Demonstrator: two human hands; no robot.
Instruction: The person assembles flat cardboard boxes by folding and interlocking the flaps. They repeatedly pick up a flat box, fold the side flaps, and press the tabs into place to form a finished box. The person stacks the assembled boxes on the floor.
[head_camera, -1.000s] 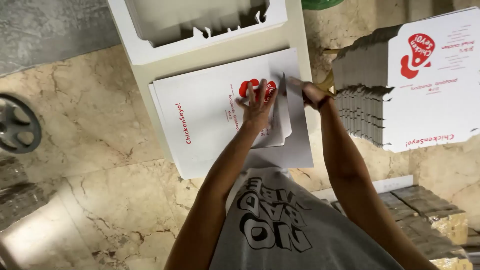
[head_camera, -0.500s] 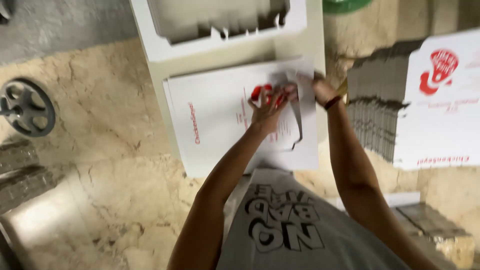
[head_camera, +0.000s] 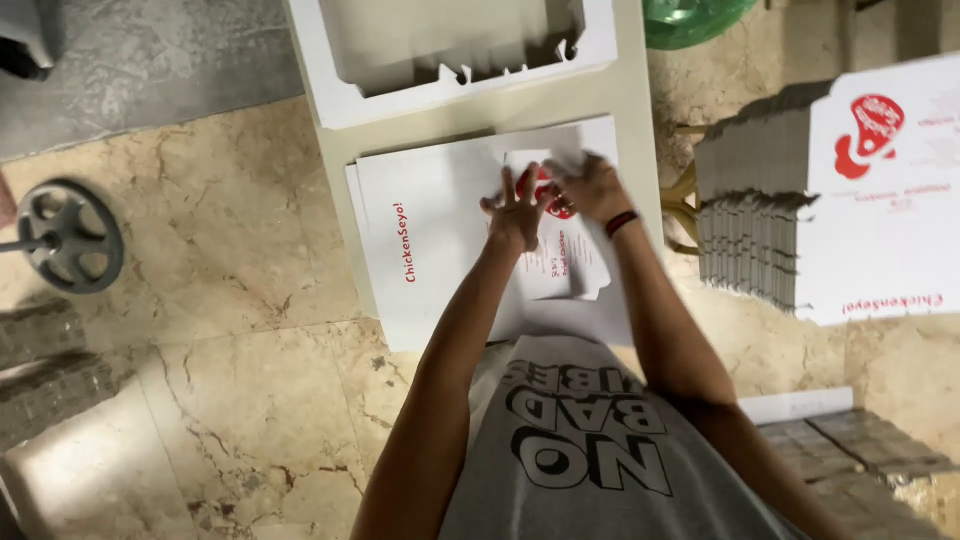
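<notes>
A flat white cardboard box blank (head_camera: 440, 240) with red print lies on a white table (head_camera: 632, 110). My left hand (head_camera: 517, 212) presses down on a folded flap (head_camera: 560, 262) of the blank, fingers spread. My right hand (head_camera: 590, 186), with a dark band on its wrist, grips the flap's far edge beside the left hand. Both hands sit over the red logo near the blank's right side.
A folded-up white box (head_camera: 450, 45) stands at the table's far end. A tall stack of flat white box blanks (head_camera: 850, 210) sits to the right. A grey metal wheel (head_camera: 68, 235) lies on the marble floor at left; a green object (head_camera: 690, 20) is beyond the table.
The flap has been folded over onto the blank. My right hand moved left to meet the left hand over the logo. The view has shifted a little.
</notes>
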